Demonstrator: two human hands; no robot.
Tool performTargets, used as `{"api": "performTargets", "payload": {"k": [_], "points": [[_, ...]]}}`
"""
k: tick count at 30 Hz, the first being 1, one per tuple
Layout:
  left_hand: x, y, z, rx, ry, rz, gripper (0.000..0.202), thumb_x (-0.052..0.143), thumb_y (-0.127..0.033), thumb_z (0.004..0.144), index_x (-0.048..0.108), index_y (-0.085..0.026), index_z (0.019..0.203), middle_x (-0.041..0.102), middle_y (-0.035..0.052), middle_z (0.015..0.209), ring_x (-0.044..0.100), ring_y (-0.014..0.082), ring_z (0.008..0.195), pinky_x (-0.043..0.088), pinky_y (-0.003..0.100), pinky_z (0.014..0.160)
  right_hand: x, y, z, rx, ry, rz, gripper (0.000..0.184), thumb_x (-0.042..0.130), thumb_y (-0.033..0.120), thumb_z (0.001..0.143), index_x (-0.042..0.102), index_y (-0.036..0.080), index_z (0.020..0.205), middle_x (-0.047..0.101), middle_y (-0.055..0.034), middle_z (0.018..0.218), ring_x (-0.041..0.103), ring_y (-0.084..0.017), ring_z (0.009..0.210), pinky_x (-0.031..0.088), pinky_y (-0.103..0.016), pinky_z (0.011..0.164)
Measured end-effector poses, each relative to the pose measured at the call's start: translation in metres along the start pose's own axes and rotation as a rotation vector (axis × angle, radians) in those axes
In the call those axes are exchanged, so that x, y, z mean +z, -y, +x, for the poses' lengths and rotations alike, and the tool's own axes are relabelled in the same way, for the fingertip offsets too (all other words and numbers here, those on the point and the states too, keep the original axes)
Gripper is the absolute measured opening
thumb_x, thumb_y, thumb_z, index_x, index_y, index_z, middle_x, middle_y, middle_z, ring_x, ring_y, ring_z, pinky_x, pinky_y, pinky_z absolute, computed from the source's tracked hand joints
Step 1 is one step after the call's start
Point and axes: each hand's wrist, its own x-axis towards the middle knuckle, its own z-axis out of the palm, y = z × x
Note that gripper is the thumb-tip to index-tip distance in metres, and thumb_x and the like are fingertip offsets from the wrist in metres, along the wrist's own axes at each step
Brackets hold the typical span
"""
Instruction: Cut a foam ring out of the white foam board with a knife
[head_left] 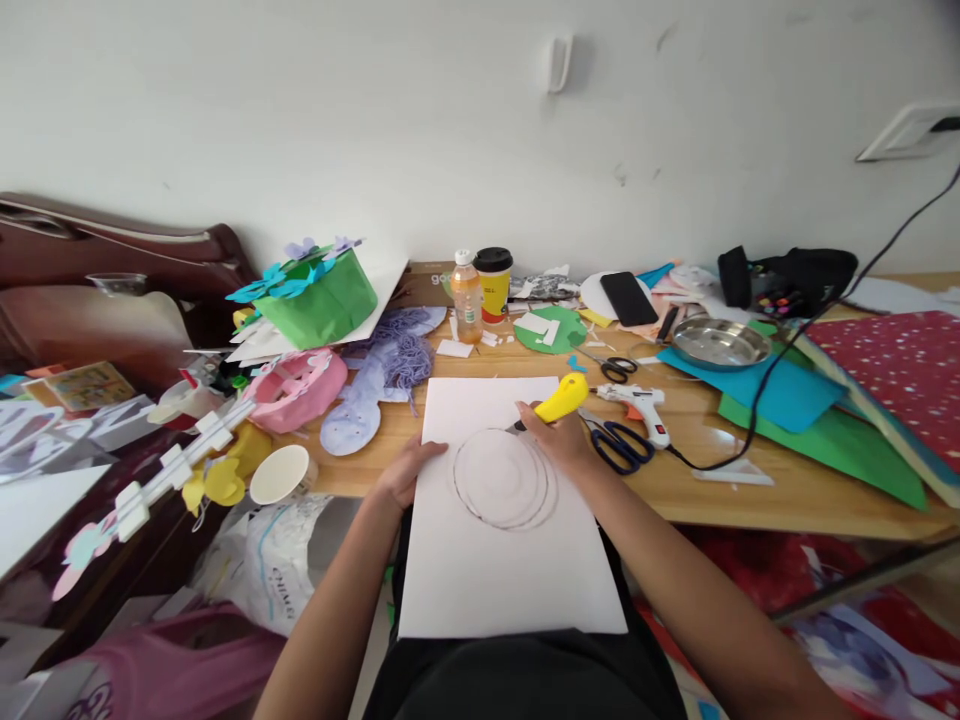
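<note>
A white board (450, 580) rests across my lap and the table's front edge, with overlapping circles drawn on it. My left hand (409, 467) grips its left edge, thumb on top and the other fingers mostly hidden. My right hand (559, 437) is closed around a yellow utility knife (564, 398), whose dark tip meets the board at the upper right of the circles. Just right of that hand lie dark-blue-handled scissors (621, 446) and a white glue gun (641, 408).
Around the wooden table (720, 500) stand a juice bottle (466, 300), a yellow cup (493, 290) and a steel dish (720, 342). A green paper hat-like piece (319, 305) and a pink paper ring (296, 390) are left. The glue gun's black cable (765, 390) runs up right.
</note>
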Motion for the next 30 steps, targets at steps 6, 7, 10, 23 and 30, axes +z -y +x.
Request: {"api": "performTargets", "payload": {"k": [6,7,10,23,30], "points": [[0.000,-0.001,0.001,-0.016,-0.020,0.010,0.054,0.076,-0.009,0.071,0.062,-0.008,0.123,0.077,0.0191,0.109,0.077,0.0296,0.089,0.062,0.040,0.085,-0.001,-0.005,0.005,-0.005,0.093,-0.018,0.046,0.063,0.050,0.085,0.041,0.025,0.053,0.043,0.0042,0.050,0.042,-0.014,0.049,0.033,-0.028,0.052],[-0.001,0.000,0.002,-0.016,-0.018,0.009,0.053,0.077,-0.009,0.071,0.063,-0.008,0.122,0.077,0.0193,0.109,0.077,0.0299,0.089,0.062,0.039,0.083,0.000,-0.006,0.006,-0.003,0.093,-0.016,0.046,0.063,0.050,0.085,0.041,0.025,0.053,0.044,0.0042,0.050,0.043,-0.014,0.049,0.033,-0.028,0.051],[-0.005,0.002,0.005,-0.012,-0.017,0.003,0.051,0.077,-0.009,0.070,0.063,-0.007,0.120,0.077,0.0201,0.108,0.077,0.0302,0.086,0.062,0.038,0.078,0.000,-0.009,0.007,-0.008,0.085,-0.010,0.044,0.064,0.051,0.086,0.047,0.024,0.055,0.051,0.0034,0.052,0.050,-0.015,0.051,0.038,-0.028,0.054],[-0.005,0.002,0.004,-0.003,-0.009,-0.011,0.046,0.076,-0.009,0.072,0.065,-0.008,0.117,0.077,0.0191,0.107,0.076,0.0263,0.081,0.062,0.037,0.077,-0.017,-0.015,-0.009,-0.021,-0.031,0.013,0.032,0.061,0.053,0.089,0.070,0.024,0.076,0.074,-0.0033,0.076,0.070,-0.023,0.076,0.054,-0.032,0.071],[-0.006,0.002,0.006,-0.002,-0.011,0.016,0.048,0.079,-0.011,0.073,0.064,-0.007,0.118,0.077,0.0198,0.106,0.076,0.0279,0.079,0.063,0.038,0.075,-0.014,-0.023,-0.012,-0.022,0.007,-0.049,0.032,0.063,0.052,0.089,0.070,0.025,0.074,0.074,-0.0018,0.077,0.068,-0.022,0.074,0.052,-0.031,0.071]]}}
